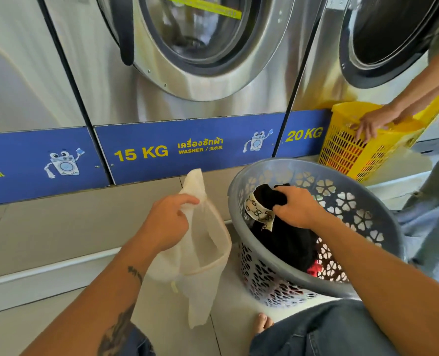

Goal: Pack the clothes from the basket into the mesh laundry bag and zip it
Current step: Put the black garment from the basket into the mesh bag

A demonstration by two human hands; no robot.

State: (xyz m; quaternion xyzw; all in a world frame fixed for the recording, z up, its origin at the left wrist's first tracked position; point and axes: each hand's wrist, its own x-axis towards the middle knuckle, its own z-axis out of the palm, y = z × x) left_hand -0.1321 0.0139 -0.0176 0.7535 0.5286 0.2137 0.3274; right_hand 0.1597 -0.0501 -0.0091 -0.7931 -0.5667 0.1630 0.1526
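Observation:
A white mesh laundry bag (200, 255) hangs open in the middle, held up by its rim in my left hand (167, 222). To its right a grey round basket (264, 173) with flower cut-outs sits tilted toward me on the floor. Inside it my right hand (295, 206) grips a black garment (269, 196) with a beige patterned band, lifted a little above a pile of dark clothes (287, 242). A bit of red cloth (314, 268) shows low in the basket.
Steel washers (187, 60) with a blue base strip stand close in front. At the right another person's hand (372, 122) holds a yellow basket (347, 152). My knees in jeans (323, 330) and bare toes (263, 322) are at the bottom edge.

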